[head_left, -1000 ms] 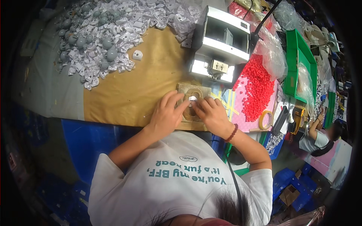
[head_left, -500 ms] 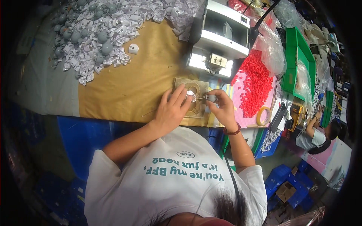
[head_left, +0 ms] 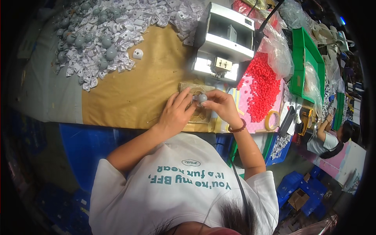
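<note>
Two hands nearly meet over a square block on the counter (head_left: 129,100), and between them sits one grey ball (head_left: 202,98). The right hand (head_left: 220,103) has thumb and forefinger pinched on the ball from its right side, leaving most of the top bare. The left hand (head_left: 177,111) lies palm down with its fingers stretched over the block (head_left: 199,86), fingertips just beside a white part (head_left: 194,98); whether they grip it or only steady it, I cannot tell, since the fingers hide most of it. The ball looks smooth, hard and light, so it should not dent under a pinch, but its round glossy skin could slip or roll if squeezed off centre. Best hold would be around its widest line, thumb and forefinger opposite each other. The white part looks thin, stiff and light, perhaps brittle at its edges; a flat fingertip press or a hold by its rim would suit it better than a hard squeeze. Beyond the left hand lies a pile (head_left: 129,35) of similar white parts mixed with grey balls; a white machine (head_left: 229,31) stands behind the block, with red pieces (head_left: 260,90) heaped to its right.
</note>
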Motion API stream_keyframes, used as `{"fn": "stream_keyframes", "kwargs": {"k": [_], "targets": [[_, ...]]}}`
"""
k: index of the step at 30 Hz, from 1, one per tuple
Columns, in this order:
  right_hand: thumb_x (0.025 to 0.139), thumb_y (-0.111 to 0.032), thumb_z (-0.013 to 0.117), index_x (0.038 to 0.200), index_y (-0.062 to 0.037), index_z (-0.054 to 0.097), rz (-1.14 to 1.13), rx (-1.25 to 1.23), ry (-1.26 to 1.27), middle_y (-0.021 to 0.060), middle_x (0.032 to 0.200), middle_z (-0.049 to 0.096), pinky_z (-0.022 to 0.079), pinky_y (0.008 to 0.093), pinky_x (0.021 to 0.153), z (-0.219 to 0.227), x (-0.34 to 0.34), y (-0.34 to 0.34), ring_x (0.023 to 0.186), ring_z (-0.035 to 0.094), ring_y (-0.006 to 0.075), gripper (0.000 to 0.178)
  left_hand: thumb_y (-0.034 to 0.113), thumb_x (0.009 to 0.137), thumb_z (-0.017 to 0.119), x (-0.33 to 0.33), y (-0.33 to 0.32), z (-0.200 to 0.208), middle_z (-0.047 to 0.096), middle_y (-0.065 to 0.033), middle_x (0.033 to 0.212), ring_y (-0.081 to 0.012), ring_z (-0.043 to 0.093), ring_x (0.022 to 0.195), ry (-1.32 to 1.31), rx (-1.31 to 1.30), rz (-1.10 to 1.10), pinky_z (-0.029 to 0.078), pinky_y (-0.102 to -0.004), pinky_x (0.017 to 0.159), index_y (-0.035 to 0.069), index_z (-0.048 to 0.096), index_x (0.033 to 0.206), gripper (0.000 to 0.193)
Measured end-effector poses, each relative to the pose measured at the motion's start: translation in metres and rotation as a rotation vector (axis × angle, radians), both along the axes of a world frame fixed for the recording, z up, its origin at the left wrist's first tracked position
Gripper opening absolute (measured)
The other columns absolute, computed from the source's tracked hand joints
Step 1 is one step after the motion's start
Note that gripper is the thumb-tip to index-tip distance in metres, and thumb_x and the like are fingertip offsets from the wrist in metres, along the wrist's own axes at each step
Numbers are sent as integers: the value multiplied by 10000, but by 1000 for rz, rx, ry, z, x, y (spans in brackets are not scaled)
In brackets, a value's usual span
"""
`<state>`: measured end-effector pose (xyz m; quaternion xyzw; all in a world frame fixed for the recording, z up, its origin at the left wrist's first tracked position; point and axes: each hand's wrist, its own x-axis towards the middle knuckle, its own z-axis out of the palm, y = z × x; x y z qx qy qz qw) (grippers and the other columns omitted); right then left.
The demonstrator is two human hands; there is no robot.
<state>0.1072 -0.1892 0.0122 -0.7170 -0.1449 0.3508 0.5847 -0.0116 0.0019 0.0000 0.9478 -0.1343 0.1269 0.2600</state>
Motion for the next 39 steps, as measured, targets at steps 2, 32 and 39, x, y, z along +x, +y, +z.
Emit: {"fn": "stream_keyframes", "kwargs": {"k": [2, 32, 39], "targets": [[795, -121, 814, 931, 42, 693, 16, -90, -275, 90, 858, 643, 521, 285, 659, -4, -3, 5, 726, 640, 159, 245, 38, 747, 675, 1, 0, 1, 588, -189, 1245, -374, 427, 1350, -1, -19, 2, 385, -501, 1057, 11, 683, 1088, 343], [918, -126, 676, 1177, 54, 593, -510, 41, -468, 55, 933, 669, 485, 259, 738, -1, 131, -18, 854, 604, 114, 326, 115, 716, 756, 28, -16, -3, 599, -70, 1023, -296, 538, 1140, 4, -55, 160, 429, -440, 948, 95, 631, 1067, 374], [881, 33, 629, 1183, 5, 482, -803, 602, -532, 86, 911, 638, 561, 362, 767, 90, 80, 0, 791, 632, 165, 337, 102, 708, 748, 24, -16, -5, 575, -80, 986, -276, 551, 1054, 9, -99, 190, 438, -420, 908, 83, 627, 1058, 372]]}}
